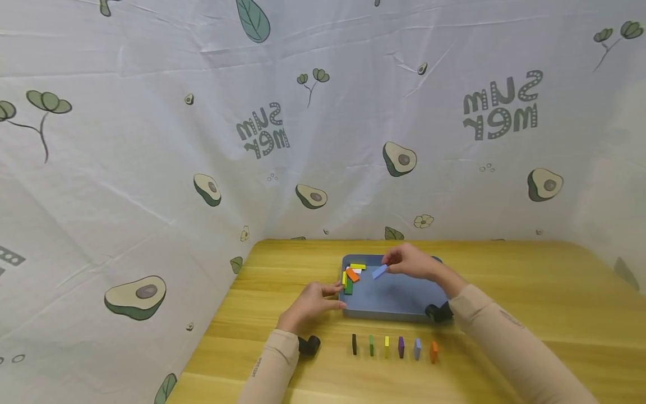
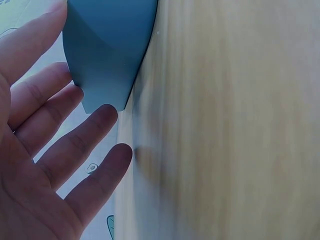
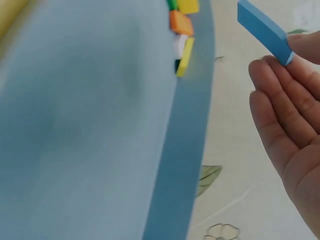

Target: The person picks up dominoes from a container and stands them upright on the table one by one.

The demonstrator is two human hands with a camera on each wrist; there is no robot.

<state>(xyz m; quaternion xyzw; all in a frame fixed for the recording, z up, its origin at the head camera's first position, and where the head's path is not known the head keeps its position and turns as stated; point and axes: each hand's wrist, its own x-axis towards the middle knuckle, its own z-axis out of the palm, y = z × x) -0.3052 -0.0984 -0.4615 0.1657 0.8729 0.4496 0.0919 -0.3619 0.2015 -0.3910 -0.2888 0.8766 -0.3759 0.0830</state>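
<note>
My right hand pinches a light blue domino-like block above the tray. The right wrist view shows this blue block between thumb and fingers, tilted. At the tray's left side is my left hand, its thumb and fingers spread, fingertips at the wall. In the left wrist view those fingers are mostly straight beside the tray wall. Loose blocks lie in the tray's far left corner: an orange block, a green block, yellow ones and a white one, partly overlapping.
In front of the tray, a spaced row of upright blocks stands on the wooden table: black, green, yellow, purple, blue and orange. A printed cloth hangs behind and at the sides.
</note>
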